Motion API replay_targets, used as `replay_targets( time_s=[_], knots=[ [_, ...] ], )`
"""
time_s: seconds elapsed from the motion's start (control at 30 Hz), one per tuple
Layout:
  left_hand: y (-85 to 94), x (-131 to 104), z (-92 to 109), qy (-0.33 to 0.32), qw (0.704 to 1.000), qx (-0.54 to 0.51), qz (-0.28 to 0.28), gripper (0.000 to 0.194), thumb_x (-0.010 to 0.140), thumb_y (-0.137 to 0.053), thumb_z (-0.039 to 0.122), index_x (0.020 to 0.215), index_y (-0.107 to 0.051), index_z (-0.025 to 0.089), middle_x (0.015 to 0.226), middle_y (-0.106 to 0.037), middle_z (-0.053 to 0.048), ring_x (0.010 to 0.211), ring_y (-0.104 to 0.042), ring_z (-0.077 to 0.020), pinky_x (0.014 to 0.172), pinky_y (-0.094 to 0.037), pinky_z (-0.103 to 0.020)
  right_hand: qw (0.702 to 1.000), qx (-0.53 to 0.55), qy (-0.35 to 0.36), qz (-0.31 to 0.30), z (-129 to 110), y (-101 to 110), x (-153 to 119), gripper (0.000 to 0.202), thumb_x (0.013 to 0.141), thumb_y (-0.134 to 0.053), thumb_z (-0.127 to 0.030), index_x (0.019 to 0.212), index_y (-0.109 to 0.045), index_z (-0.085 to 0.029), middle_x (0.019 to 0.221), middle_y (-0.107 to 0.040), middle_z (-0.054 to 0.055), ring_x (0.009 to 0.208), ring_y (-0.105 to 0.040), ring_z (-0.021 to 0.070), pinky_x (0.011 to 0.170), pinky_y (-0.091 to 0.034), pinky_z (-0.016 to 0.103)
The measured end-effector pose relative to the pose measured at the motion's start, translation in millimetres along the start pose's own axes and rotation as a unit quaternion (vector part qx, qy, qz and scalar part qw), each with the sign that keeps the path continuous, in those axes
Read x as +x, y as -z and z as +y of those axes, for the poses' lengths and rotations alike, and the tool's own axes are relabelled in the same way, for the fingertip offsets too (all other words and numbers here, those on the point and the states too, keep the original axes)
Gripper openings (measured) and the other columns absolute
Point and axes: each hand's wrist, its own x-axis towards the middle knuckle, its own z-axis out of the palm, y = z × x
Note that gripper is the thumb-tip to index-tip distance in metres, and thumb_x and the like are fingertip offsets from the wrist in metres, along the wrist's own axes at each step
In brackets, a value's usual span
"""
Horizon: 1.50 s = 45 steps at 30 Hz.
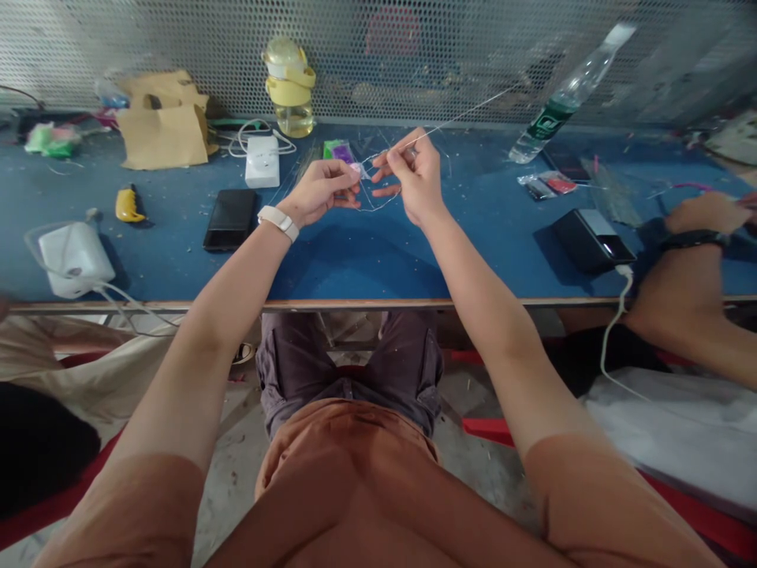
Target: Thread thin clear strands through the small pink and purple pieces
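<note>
Above the blue table, my left hand (326, 188) pinches a thin pale thread close to its fingertips, and a wristband circles that wrist. Thumb and index finger of my right hand (419, 175) are pressed together on the same thread (467, 106), which runs from them toward the upper right. Its other part (382, 208) sags in a loop between both hands. Whether beads sit on it is too small to tell. Just behind my left fingers lie small green and purple packets (338, 150). A black power bank (230, 220) rests left of my left wrist.
A yellow-lidded bottle (289, 91), a white charger (262, 161) and brown paper (162, 136) stand at back left. To the right are a tilted water bottle (553, 114), small bags (547, 184), a black box (591, 239) and another person's arm (680, 276). A perforated metal screen (461, 47) borders the table.
</note>
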Motion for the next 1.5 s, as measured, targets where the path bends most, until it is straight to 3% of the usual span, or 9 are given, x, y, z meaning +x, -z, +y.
replay_targets(
  time_s=[0.27,0.53,0.8,1.17,1.3,1.5],
  knots=[
    [-3.1,0,0,-0.046,0.998,0.047,0.014,0.045,0.093,-0.106,0.047,0.1,-0.069,0.023,0.086,-0.079,-0.002,0.074,-0.081,-0.0183,0.081,-0.076,-0.035,1.0,-0.011,-0.018,-0.001,4,4,3,0.108,0.072,-0.043,-0.126,0.14,-0.059,-0.044,0.145,-0.08,0.01,0.125,-0.083,0.0395,0.09,-0.078,0.068],
    [-2.2,2,-5,-0.064,0.994,0.082,0.039,0.024,0.1,-0.096,0.03,0.097,-0.074,0.02,0.088,-0.08,-0.005,0.072,-0.08,-0.0178,0.083,-0.074,-0.035,1.0,-0.01,-0.024,-0.005,5,5,1,0.107,0.073,-0.046,-0.125,0.141,-0.059,-0.044,0.143,-0.081,0.01,0.118,-0.085,0.0375,0.089,-0.079,0.067],
    [-5.4,2,-4,-0.068,0.993,0.086,0.045,0.026,0.095,-0.099,0.023,0.094,-0.073,0.022,0.084,-0.076,-0.005,0.092,-0.086,-0.0241,0.093,-0.075,-0.038,0.999,-0.022,-0.026,-0.001,2,7,1,0.11,0.071,-0.043,-0.127,0.14,-0.059,-0.042,0.138,-0.082,0.009,0.108,-0.086,0.035,0.083,-0.079,0.064],
    [-0.2,11,-20,-0.107,0.984,0.11,0.087,0.026,0.091,-0.099,0.031,0.088,-0.074,0.024,0.087,-0.077,-0.004,0.085,-0.084,-0.0219,0.083,-0.075,-0.031,0.998,-0.03,-0.054,-0.004,-8,2,-5,0.107,0.074,-0.04,-0.126,0.14,-0.058,-0.044,0.152,-0.079,0.008,0.11,-0.086,0.033,0.086,-0.08,0.057],
    [-2.2,12,-19,-0.099,0.985,0.1,0.101,0.02,0.094,-0.096,0.034,0.095,-0.079,0.025,0.09,-0.079,-0.004,0.083,-0.082,-0.0203,0.082,-0.073,-0.03,0.999,-0.014,-0.032,0.018,-6,3,-3,0.107,0.072,-0.044,-0.126,0.137,-0.059,-0.042,0.147,-0.081,0.008,0.109,-0.087,0.0349,0.084,-0.08,0.062],
    [-3.6,10,-13,-0.072,0.991,0.077,0.08,0.012,0.094,-0.09,0.02,0.095,-0.079,0.023,0.083,-0.077,-0.004,0.086,-0.079,-0.0209,0.093,-0.072,-0.037,1.0,-0.011,-0.021,0.016,9,8,4,0.107,0.072,-0.047,-0.125,0.139,-0.061,-0.043,0.143,-0.082,0.01,0.116,-0.086,0.0386,0.089,-0.079,0.068]
  ],
)
